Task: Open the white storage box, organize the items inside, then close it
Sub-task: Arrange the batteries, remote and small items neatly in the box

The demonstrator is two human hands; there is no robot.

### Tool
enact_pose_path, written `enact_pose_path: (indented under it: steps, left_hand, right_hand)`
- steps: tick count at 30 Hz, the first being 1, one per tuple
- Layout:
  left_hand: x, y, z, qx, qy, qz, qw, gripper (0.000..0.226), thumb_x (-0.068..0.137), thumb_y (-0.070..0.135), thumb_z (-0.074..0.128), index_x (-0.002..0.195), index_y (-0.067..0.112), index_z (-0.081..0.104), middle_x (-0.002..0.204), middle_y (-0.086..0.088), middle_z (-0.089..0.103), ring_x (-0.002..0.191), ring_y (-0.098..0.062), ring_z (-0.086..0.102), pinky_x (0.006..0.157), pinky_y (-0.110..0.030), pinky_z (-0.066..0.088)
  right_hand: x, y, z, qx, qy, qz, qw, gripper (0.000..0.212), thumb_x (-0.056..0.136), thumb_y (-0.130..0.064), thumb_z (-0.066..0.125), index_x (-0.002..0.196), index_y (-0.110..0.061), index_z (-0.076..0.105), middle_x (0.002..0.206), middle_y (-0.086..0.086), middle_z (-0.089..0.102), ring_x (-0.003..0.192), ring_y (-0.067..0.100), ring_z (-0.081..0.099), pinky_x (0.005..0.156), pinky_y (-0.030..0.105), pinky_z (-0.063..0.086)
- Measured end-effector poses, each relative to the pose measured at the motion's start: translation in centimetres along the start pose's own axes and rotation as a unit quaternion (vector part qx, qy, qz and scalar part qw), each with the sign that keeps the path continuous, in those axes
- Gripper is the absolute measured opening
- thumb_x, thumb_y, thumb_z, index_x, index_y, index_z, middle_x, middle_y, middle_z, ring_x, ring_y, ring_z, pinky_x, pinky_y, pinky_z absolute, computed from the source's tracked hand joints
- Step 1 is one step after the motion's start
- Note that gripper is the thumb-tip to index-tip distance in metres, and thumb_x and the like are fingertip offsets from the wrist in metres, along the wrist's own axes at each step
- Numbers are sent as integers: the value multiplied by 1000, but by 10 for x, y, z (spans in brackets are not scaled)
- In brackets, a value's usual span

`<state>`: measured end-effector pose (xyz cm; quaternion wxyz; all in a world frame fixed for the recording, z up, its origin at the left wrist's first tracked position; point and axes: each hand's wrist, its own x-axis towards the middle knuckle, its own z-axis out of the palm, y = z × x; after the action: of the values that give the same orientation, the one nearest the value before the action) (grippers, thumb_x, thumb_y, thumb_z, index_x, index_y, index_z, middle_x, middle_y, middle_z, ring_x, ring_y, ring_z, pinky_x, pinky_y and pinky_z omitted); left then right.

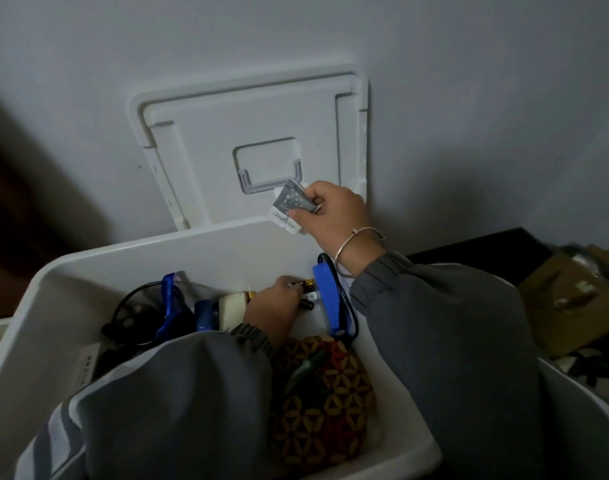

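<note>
The white storage box [129, 258] stands open below me, its lid [254, 133] leaning upright against the wall behind it. My right hand [330, 211] is raised above the box's far rim and pinches a small grey remote together with a white packet [289, 209]. My left hand [275, 306] reaches down inside the box and grips small dark batteries [306, 299] near the far wall. Inside lie a blue strap with a black cable [329, 299], a patterned red and yellow pouch [316, 393], a black mesh fan [136, 310], a blue ribbon [169, 306] and a cream block [232, 311].
A grey wall [469, 98] rises right behind the box. At the right a dark surface [486, 244] carries an olive cloth bag [566, 299] and other clutter. A second white rim [580, 403] shows at the lower right. A white power strip [86, 367] lies at the box's left.
</note>
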<state>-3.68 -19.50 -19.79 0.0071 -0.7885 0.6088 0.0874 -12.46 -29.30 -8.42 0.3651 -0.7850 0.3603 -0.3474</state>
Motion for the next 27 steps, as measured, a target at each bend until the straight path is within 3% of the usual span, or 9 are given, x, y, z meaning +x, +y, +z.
enact_pose_path:
  steps: [2, 11, 17, 20, 23, 25, 27]
  left_hand:
    - [2, 0, -1, 19, -9, -4, 1000, 37, 100, 27, 41, 135, 15, 45, 140, -11, 39, 106, -30, 61, 87, -38, 50]
    - [6, -10, -4, 44, -44, -35, 997, 43, 98, 45, 43, 121, 10, 56, 127, -12, 51, 103, -27, 61, 82, -35, 49]
    - [2, 9, -11, 166, -26, 49, 985, 31, 100, 15, 37, 128, 4, 47, 131, -18, 43, 99, -33, 62, 73, -39, 49]
    - [1, 10, -12, 192, -28, 34, 981, 30, 100, 14, 35, 126, 5, 47, 126, -18, 46, 100, -32, 62, 67, -37, 43]
    - [1, 1, -16, 151, -31, 5, 988, 33, 101, 22, 37, 129, 8, 45, 127, -16, 48, 104, -31, 61, 76, -37, 47]
    - [0, -5, -19, 69, -28, -5, 997, 37, 99, 28, 42, 132, 12, 47, 129, -13, 51, 108, -29, 60, 83, -34, 47]
    - [-1, -9, -19, -13, -25, -2, 1000, 40, 99, 34, 45, 134, 16, 48, 127, -10, 56, 110, -26, 59, 81, -27, 42]
  right_hand:
    - [0, 0, 1, 3, 1, 1, 1000, 10, 78, -14, 70, 81, -5, 66, 74, 4, 67, 68, 17, 61, 58, 20, 48]
    - [2, 4, 5, 14, 11, 5, 1000, 12, 76, -15, 71, 79, -5, 65, 70, 3, 66, 69, 21, 63, 60, 28, 51]
    - [2, 6, 6, 13, 5, 5, 1000, 8, 77, -14, 71, 78, -9, 64, 69, -2, 65, 71, 18, 66, 63, 32, 57]
    - [2, 7, 7, 17, 8, 5, 1000, 10, 77, -14, 71, 79, -7, 65, 70, 1, 66, 71, 21, 66, 64, 36, 57]
    - [3, 7, 8, 20, 15, 4, 1000, 10, 76, -14, 72, 79, -7, 65, 70, 3, 67, 70, 23, 65, 64, 36, 57]
    - [3, 8, 8, 17, 13, 3, 1000, 10, 76, -14, 71, 79, -7, 65, 70, 2, 66, 70, 22, 65, 64, 36, 57]
    - [3, 8, 8, 19, 14, 4, 1000, 9, 76, -14, 71, 78, -7, 65, 70, 3, 66, 70, 23, 65, 64, 37, 57]
